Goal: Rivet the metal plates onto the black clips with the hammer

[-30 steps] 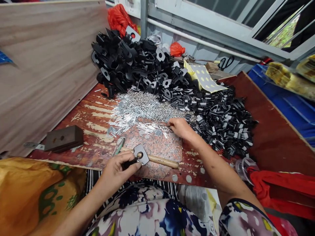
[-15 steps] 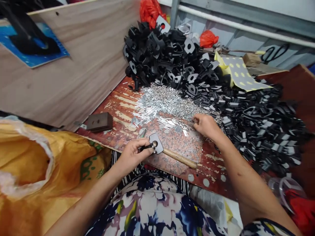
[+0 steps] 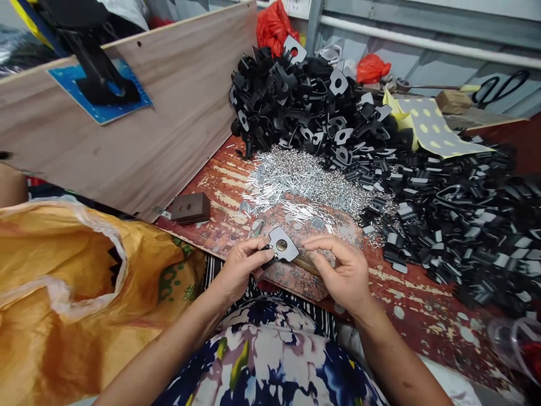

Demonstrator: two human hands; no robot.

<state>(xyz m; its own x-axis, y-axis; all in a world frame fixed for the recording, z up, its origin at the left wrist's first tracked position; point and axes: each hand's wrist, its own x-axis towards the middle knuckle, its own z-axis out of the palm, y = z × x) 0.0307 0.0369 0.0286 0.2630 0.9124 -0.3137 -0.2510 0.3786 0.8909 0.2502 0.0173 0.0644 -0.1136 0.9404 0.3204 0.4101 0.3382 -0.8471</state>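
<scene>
My left hand (image 3: 242,266) grips a black plastic clip part with a flat grey pad (image 3: 276,237) that has a round hole in it. Thumb and fingers pinch it at its left end, hiding part of the black body. Just right of the pad, my right hand (image 3: 345,273) has thumb and index finger pinched together; whatever is between them is too small to make out. Beneath, a wooden tool handle (image 3: 307,265) lies across a speckled stone slab (image 3: 291,279), partly covered by the clip and my right hand. Beyond the hands spread thin silvery metal pins (image 3: 264,194).
Small shiny metal pieces (image 3: 338,183) lie behind the pins. Black clip parts (image 3: 279,107) are heaped at the back and right. A brown block (image 3: 190,207) rests near a wooden board (image 3: 177,101). A yellow sack (image 3: 143,338) stands at left; scissors (image 3: 501,90) are back right.
My right hand has moved from the edge of the metal pieces toward me and left, to beside the clip part. My left hand still holds the clip part, its pad now tilted differently.
</scene>
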